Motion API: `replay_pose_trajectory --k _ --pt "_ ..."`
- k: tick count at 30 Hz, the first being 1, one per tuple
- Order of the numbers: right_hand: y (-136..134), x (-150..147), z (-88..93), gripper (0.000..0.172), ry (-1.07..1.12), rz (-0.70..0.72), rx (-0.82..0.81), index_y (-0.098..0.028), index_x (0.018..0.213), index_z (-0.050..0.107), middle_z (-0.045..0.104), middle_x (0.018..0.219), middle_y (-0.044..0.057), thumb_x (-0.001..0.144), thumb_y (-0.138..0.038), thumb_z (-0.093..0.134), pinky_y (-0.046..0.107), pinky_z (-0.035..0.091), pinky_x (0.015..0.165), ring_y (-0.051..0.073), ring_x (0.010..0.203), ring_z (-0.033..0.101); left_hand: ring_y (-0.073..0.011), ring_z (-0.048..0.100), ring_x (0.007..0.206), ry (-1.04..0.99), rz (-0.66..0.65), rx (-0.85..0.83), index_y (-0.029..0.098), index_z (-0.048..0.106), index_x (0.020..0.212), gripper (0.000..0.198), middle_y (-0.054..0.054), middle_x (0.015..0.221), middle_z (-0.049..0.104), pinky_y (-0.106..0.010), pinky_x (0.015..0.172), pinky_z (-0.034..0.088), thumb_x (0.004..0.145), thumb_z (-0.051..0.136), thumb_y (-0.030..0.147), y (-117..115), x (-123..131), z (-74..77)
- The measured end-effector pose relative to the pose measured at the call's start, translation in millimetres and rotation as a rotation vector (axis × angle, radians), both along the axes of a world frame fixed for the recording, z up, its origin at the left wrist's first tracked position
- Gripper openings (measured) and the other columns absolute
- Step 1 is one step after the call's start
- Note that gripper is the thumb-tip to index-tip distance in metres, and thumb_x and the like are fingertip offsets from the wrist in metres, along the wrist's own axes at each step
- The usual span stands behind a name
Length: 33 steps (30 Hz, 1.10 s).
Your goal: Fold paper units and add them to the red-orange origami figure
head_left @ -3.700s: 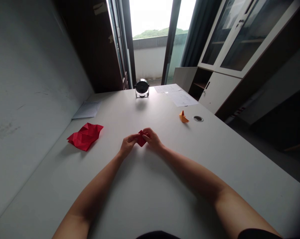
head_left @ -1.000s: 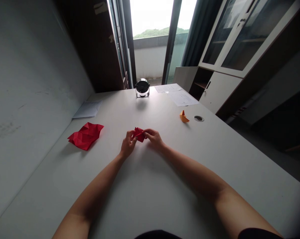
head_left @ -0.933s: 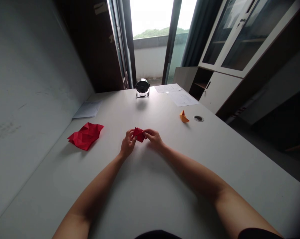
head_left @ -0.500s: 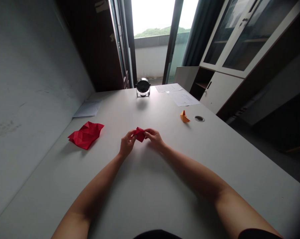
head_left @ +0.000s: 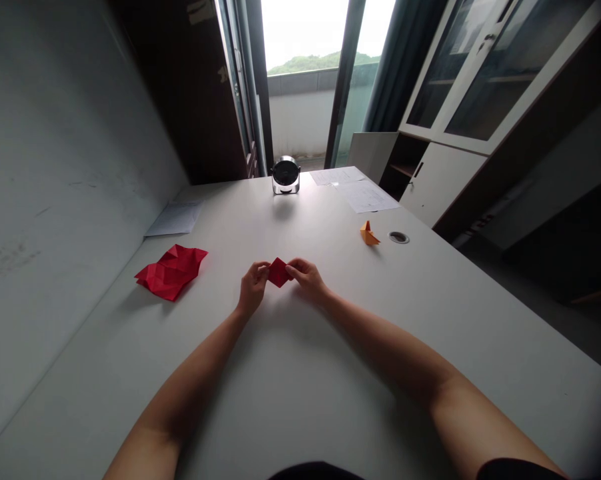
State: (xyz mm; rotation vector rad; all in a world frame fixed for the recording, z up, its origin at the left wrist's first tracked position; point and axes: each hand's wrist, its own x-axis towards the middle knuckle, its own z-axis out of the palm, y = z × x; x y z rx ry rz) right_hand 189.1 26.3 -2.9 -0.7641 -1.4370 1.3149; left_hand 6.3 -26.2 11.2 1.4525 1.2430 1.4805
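Note:
A small folded red paper, diamond-shaped, is held above the middle of the white table. My left hand pinches its left corner between thumb and fingers. On the opposite corner, my right hand has a pinch grip too. Farther left lies a larger creased sheet of red paper, partly unfolded with raised edges. An orange origami figure stands on the table to the right, beyond my right hand.
A small round black fan or lamp on a metal stand is at the table's far end. Printed sheets lie at the back right, more papers at the back left. A cable hole is near the right edge. A wall borders the left.
The small red paper has flattened from an uneven folded shape into a cleaner diamond facing me. My fingers have shifted slightly outward to its side corners.

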Motion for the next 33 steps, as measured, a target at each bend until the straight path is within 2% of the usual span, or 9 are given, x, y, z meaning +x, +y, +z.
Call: replay_pose_trajectory --k 3,5,9,12,16,22,24,29,33 --pt "0.5 -1.5 -1.6 0.033 0.018 -0.015 0.001 -0.018 0.089 0.066 0.068 0.074 0.002 0.08 -0.05 0.072 0.029 0.05 0.065 0.015 0.067 0.06 -0.0224 0.071 0.093 0.007 -0.008 -0.011 0.024 0.068 0.119 0.031 -0.006 0.103 0.076 -0.037 0.087 0.055 0.091 0.063 0.035 -1.2 0.4 2.1" --pt "1.0 -2.6 -3.2 0.035 0.02 -0.016 0.0 -0.019 0.098 0.067 0.07 0.077 0.002 0.081 -0.05 0.07 0.031 0.052 0.068 0.016 0.07 0.063 -0.0236 0.071 0.096 0.036 0.004 -0.008 0.025 0.071 0.117 0.03 -0.006 0.107 0.076 -0.038 0.089 0.054 0.089 0.065 0.035 -1.7 0.4 2.8" --pt "0.7 -4.1 -6.1 0.035 -0.074 -0.057 0.07 -0.02 0.107 0.07 0.074 0.086 0.005 0.086 -0.046 0.064 0.033 0.054 0.075 0.018 0.077 0.067 -0.0249 0.071 0.091 0.138 0.061 0.015 0.027 0.075 0.112 0.026 -0.005 0.105 0.076 -0.037 0.086 0.054 0.088 0.068 0.035 -2.6 -0.9 2.9" --pt "-1.3 -3.8 -5.4 0.028 -0.183 -0.104 0.14 -0.02 0.103 0.073 0.075 0.092 0.006 0.089 -0.041 0.061 0.033 0.054 0.077 0.019 0.081 0.068 -0.0246 0.07 0.084 0.226 0.066 0.02 0.028 0.076 0.108 0.024 -0.005 0.099 0.077 -0.035 0.079 0.052 0.089 0.066 0.038 -3.6 -2.3 3.6" --pt "-5.2 -1.6 0.0 0.026 -0.307 -0.131 0.216 -0.023 0.101 0.076 0.076 0.089 0.004 0.092 -0.039 0.057 0.033 0.053 0.075 0.02 0.08 0.067 -0.0225 0.066 0.072 0.264 0.058 0.023 0.026 0.078 0.099 0.024 -0.005 0.084 0.076 -0.03 0.069 0.048 0.089 0.065 0.044 -5.0 -3.0 5.5" --pt "-6.6 -1.5 1.3 0.027 -0.301 -0.085 0.222 -0.022 0.1 0.076 0.075 0.09 0.004 0.092 -0.04 0.056 0.031 0.051 0.073 0.019 0.079 0.065 -0.0168 0.057 0.061 0.266 0.064 0.006 0.023 0.077 0.086 0.025 -0.002 0.068 0.069 -0.025 0.06 0.039 0.086 0.067 0.046 -5.8 -3.8 6.2" --pt "-5.5 -2.5 -0.7 0.028 -0.246 -0.053 0.181 -0.022 0.098 0.075 0.074 0.088 0.004 0.09 -0.042 0.058 0.031 0.051 0.073 0.019 0.078 0.065 -0.0156 0.056 0.061 0.242 0.021 0.002 0.021 0.074 0.082 0.028 -0.001 0.066 0.066 -0.025 0.059 0.04 0.087 0.065 0.047 -4.4 -4.3 4.7" --pt "-4.7 -2.9 -1.0 0.03 -0.108 0.112 0.09 -0.019 0.095 0.072 0.072 0.085 0.004 0.089 -0.046 0.062 0.031 0.051 0.072 0.017 0.076 0.062 -0.0134 0.055 0.06 0.003 -0.228 -0.085 0.017 0.066 0.075 0.035 0.0 0.064 0.061 -0.024 0.058 0.043 0.089 0.064 0.049 0.3 -5.2 -0.5" --pt "-7.4 -2.1 3.1 0.033 -0.079 0.175 0.038 -0.019 0.096 0.071 0.07 0.085 0.004 0.087 -0.049 0.064 0.031 0.051 0.073 0.018 0.077 0.062 -0.0114 0.053 0.059 -0.074 -0.278 -0.129 0.015 0.064 0.074 0.037 0.0 0.063 0.058 -0.023 0.058 0.043 0.088 0.065 0.05 0.5 -5.9 -0.5"
